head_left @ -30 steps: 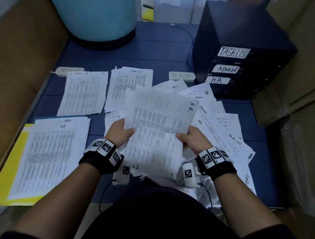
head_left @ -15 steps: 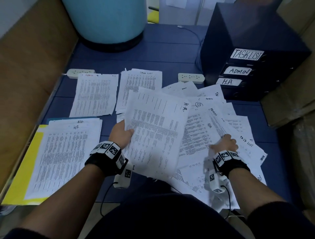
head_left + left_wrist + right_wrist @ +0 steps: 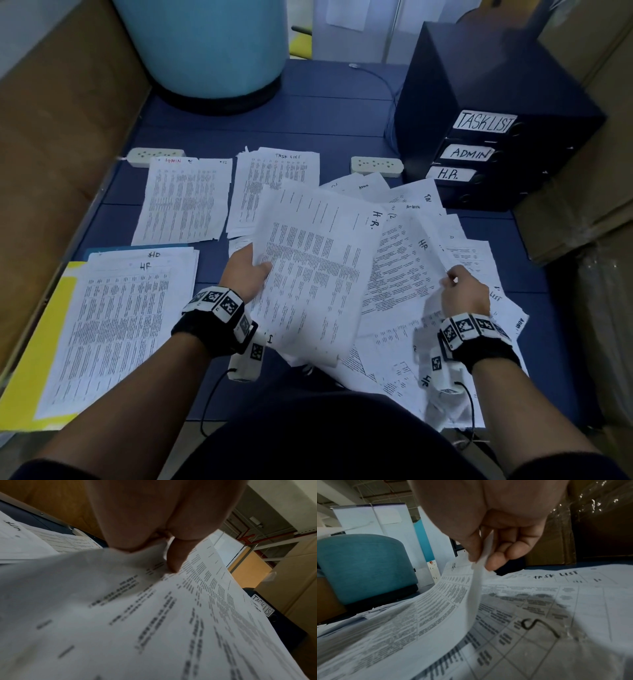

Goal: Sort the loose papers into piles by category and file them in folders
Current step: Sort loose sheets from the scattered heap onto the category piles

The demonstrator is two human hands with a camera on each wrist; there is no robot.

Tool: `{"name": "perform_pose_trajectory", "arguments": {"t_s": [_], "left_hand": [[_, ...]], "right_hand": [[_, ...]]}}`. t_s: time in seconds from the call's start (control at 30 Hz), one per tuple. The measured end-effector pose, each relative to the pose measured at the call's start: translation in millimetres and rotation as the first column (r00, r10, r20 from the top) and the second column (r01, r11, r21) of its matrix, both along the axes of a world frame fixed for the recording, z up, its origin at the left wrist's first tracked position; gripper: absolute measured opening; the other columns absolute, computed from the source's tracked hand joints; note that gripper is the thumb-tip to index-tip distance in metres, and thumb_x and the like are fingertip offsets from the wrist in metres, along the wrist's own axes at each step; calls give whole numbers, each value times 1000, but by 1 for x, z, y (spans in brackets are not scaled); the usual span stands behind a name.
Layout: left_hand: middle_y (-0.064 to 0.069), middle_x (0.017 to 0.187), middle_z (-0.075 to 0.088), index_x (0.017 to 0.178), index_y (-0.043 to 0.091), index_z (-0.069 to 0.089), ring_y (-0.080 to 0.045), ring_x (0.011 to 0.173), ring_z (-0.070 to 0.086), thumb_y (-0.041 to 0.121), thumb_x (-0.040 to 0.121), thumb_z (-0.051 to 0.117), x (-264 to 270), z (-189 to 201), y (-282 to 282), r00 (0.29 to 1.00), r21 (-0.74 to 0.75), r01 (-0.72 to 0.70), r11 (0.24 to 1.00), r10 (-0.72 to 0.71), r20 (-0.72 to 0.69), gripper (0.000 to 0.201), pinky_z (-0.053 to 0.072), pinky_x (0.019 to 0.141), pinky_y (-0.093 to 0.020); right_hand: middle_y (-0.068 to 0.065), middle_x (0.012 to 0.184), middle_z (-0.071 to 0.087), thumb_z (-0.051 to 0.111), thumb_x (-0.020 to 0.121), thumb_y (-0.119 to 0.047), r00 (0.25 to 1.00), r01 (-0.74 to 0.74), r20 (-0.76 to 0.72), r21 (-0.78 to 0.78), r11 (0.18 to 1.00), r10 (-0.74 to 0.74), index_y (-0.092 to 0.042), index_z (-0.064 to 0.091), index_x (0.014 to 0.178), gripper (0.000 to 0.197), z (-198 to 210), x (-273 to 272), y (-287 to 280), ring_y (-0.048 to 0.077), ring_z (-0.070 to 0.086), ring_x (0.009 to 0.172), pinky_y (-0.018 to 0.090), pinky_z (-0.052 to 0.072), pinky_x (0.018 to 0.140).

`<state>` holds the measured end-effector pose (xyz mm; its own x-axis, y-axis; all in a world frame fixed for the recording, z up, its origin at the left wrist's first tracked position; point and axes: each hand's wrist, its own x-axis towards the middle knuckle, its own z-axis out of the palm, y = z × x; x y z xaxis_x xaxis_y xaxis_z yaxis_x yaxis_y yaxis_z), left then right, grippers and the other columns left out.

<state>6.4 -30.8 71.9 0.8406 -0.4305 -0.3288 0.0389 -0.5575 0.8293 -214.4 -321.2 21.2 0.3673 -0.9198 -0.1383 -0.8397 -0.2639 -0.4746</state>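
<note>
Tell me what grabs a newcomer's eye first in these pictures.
The messy heap of loose white printed papers spread over the dark blue table at centre right, with the left hand holding up a sheet marked H.R. and the right hand pinching another sheet's edge. Next, the dark binders with white handwritten labels TASKLIST, ADMIN, H.R. at the far right, and the big light blue cylinder at the back.

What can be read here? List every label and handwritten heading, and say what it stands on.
"TASKLIST": top binder label
"ADMIN": middle binder label
"H.R.": bottom binder label
"ADMIN", red: far left pile
"TASK LIST": far middle pile
"HR": near left pile
"H.R.": sheet held by left hand
"HR": sheet pinched by right hand
"TASK LIST": sheet beneath it
Printed columns: too small to read.
</note>
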Motion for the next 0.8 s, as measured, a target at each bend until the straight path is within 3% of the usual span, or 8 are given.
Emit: {"name": "perform_pose_trajectory", "arguments": {"t_s": [0.13,0.23,0.33,0.47,0.57,0.63,0.73,0.8], "left_hand": [[0,109,65,121,14,60,-22,101,60,9,95,52,-2,2,-4,1000,-27,15,1000,-15,-5,28,44,86,-30],[-2,106,66,118,14,61,-24,100,62,11,95,52,-1,2,-5,1000,-40,16,999,-17,-7,25,46,83,-31],[-3,106,67,114,15,62,-23,99,62,15,96,52,0,5,-5,999,-30,45,999,-45,9,21,49,89,-36],[1,104,64,118,12,61,-18,97,60,18,96,52,-4,17,-15,997,-68,77,995,-75,25,23,45,84,-30],[10,96,62,111,20,58,-3,86,58,16,96,53,-7,24,-24,995,-111,91,990,-86,43,16,44,72,-17],[15,91,61,105,23,58,5,83,55,14,96,52,-10,29,-27,992,-134,114,984,-107,61,15,40,66,-12],[8,92,66,101,21,62,-8,87,62,11,95,54,-11,32,-24,991,-161,121,980,-109,80,14,47,73,-21],[2,92,68,102,18,61,-20,87,65,10,92,58,-9,31,-19,994,-173,74,982,-58,96,13,52,76,-31]], "right_hand": [[19,104,59,43,100,-11,996,-20,87,-112,993,30,-8,63,104,20,15,-1,1,31,50,82,33,39,70],[17,94,63,44,99,-9,964,2,264,-94,996,23,-11,64,105,21,34,-1,-3,29,53,79,30,40,71],[11,85,67,50,96,-7,911,-67,402,-65,996,88,-14,65,99,17,61,-1,-7,26,61,79,29,45,73],[3,63,61,51,94,-8,849,-174,507,4,985,148,-21,62,84,19,93,7,-6,7,56,52,25,47,61],[-4,56,59,51,93,-7,787,-282,593,98,954,172,-22,64,81,23,105,19,0,14,51,49,35,49,60],[-8,57,58,50,95,-3,746,-352,639,143,925,185,-18,64,82,25,111,26,8,12,49,49,31,47,56],[-12,57,57,48,97,1,679,-399,718,191,897,149,-17,62,85,25,119,35,19,6,45,49,22,42,49],[-11,67,59,50,100,-11,620,-390,782,232,891,67,-23,62,92,18,119,40,26,8,49,57,23,44,52]]}}
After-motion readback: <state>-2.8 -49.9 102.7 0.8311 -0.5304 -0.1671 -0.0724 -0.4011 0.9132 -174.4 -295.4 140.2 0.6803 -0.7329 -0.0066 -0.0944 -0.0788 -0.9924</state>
